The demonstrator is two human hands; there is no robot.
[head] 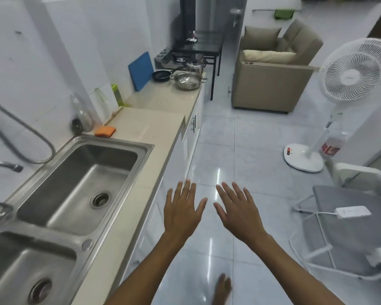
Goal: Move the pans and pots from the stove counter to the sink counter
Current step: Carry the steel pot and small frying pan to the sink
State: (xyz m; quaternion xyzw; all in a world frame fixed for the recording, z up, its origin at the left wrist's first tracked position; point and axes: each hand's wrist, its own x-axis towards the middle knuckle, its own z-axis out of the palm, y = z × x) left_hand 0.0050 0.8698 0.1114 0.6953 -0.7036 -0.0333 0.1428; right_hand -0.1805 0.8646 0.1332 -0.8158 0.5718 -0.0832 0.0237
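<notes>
While black pan (161,75), open steel pot (188,80) and lidded pot (195,65) sit at counter's far end by stove (176,59), we hold left hand (182,213) and right hand (238,211) empty, fingers spread, over floor beside sink (79,186).

Left hand (182,211) and right hand (238,213) extended forward, palms down, fingers spread. Both empty, side by side, not touching. Forearms bare.

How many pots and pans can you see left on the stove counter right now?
3: a black frying pan beside the blue board, an open steel pot at the counter's edge, and a lidded steel pot behind it by the stove. Others may be hidden behind them.
</notes>
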